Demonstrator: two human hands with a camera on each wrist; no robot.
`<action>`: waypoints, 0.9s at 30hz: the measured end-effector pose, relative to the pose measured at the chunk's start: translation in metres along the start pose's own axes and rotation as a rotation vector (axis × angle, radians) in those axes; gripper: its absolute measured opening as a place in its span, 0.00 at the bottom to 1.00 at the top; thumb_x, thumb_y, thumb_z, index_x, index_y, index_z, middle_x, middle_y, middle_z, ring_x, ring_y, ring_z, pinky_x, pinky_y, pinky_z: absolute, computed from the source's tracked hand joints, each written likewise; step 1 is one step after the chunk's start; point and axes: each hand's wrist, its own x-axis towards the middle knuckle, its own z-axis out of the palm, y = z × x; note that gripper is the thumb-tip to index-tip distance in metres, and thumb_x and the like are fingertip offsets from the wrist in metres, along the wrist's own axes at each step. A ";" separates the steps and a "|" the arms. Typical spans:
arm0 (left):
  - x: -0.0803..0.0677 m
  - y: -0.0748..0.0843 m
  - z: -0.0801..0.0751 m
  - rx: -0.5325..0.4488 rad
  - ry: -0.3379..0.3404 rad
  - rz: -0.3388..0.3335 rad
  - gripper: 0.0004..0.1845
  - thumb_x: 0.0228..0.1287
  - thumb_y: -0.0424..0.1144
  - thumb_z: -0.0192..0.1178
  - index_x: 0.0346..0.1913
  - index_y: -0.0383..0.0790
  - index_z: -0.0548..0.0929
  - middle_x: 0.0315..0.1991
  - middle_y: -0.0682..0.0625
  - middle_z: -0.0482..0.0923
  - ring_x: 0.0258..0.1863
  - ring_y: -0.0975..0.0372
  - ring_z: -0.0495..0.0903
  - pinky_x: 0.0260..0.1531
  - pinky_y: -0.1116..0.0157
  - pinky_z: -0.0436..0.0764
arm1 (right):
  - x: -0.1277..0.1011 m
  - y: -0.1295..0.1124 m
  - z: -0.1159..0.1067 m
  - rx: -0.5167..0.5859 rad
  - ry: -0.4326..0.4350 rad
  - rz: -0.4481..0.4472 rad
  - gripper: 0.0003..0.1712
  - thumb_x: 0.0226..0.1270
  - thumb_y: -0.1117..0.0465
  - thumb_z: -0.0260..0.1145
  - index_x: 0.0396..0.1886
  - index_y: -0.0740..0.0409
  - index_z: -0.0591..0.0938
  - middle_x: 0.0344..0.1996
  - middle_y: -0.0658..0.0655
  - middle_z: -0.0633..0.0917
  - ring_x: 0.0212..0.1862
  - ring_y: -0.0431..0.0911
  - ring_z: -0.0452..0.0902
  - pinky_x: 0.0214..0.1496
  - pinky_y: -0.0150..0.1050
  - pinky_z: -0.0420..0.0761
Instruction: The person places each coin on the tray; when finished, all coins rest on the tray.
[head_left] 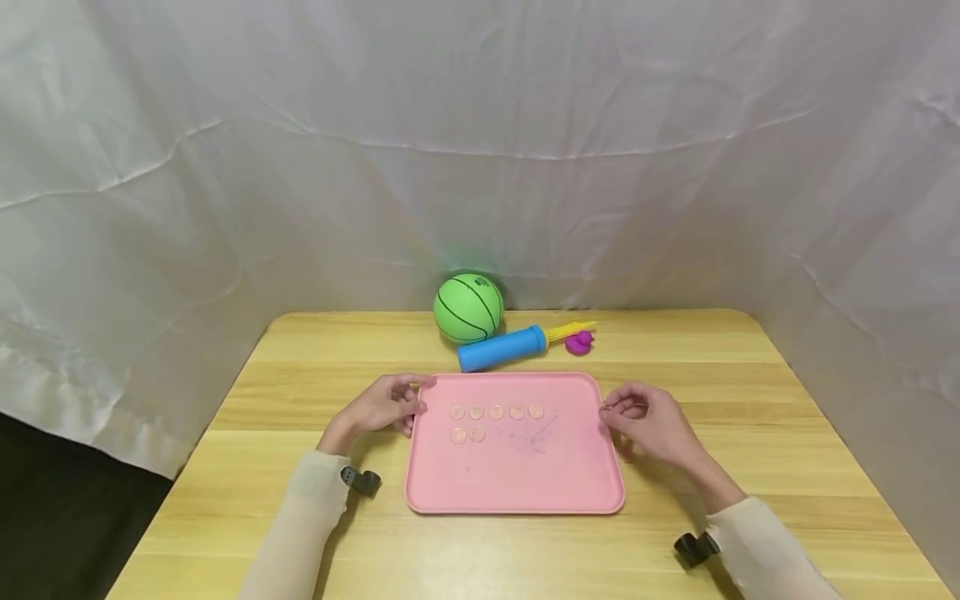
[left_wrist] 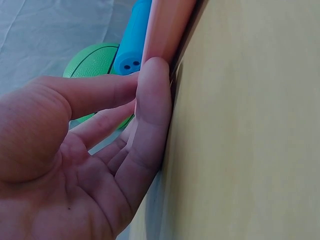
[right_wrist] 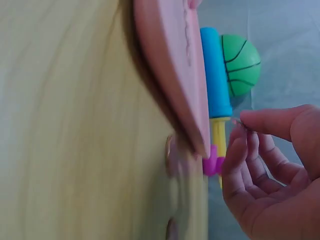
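Note:
A pink tray (head_left: 517,487) lies on the table, with several round coins (head_left: 497,412) in a back row and 2 more in a shorter row in front, at the left. At its back left corner my left hand (head_left: 384,405) pinches the rim between thumb and fingers; in the left wrist view the index finger (left_wrist: 154,100) lies along the tray's side wall (left_wrist: 167,30). By the right rim, my right hand (head_left: 651,421) pinches a small thin coin (right_wrist: 237,121), seen nearly edge-on, between thumb and index finger. The other fingers curl loosely below.
Behind the tray lie a blue pump (head_left: 502,348) with a yellow nozzle (head_left: 572,330), a green ball (head_left: 468,308) and a purple rubber duck (head_left: 579,342). More coins (right_wrist: 169,156) lie on the wooden table (head_left: 517,558) below the right hand. Pale curtains (head_left: 480,208) hang around.

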 end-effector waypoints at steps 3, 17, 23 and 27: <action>0.000 -0.001 0.000 0.002 0.004 0.007 0.28 0.78 0.27 0.62 0.77 0.33 0.76 0.39 0.43 0.80 0.27 0.60 0.85 0.30 0.62 0.95 | 0.003 -0.009 0.007 0.053 -0.036 0.023 0.17 0.71 0.56 0.79 0.51 0.62 0.88 0.41 0.60 0.91 0.39 0.48 0.88 0.34 0.36 0.92; -0.001 -0.001 0.000 -0.006 -0.006 0.016 0.28 0.77 0.28 0.62 0.77 0.33 0.75 0.39 0.42 0.79 0.28 0.58 0.86 0.31 0.60 0.96 | 0.012 -0.040 0.052 0.058 -0.102 -0.023 0.12 0.68 0.59 0.81 0.47 0.59 0.91 0.39 0.57 0.92 0.39 0.47 0.89 0.38 0.32 0.91; -0.002 0.001 -0.001 0.002 -0.007 0.016 0.28 0.77 0.28 0.62 0.78 0.33 0.75 0.39 0.42 0.79 0.28 0.58 0.86 0.31 0.60 0.96 | 0.017 -0.048 0.075 0.060 -0.138 -0.059 0.09 0.69 0.60 0.80 0.45 0.59 0.91 0.36 0.55 0.92 0.36 0.44 0.86 0.35 0.30 0.89; -0.001 0.001 0.000 -0.012 -0.011 0.015 0.28 0.77 0.28 0.62 0.78 0.33 0.75 0.39 0.42 0.79 0.28 0.58 0.86 0.31 0.61 0.96 | 0.019 -0.049 0.084 0.079 -0.185 -0.066 0.09 0.70 0.62 0.79 0.45 0.60 0.91 0.35 0.55 0.91 0.35 0.44 0.87 0.32 0.31 0.89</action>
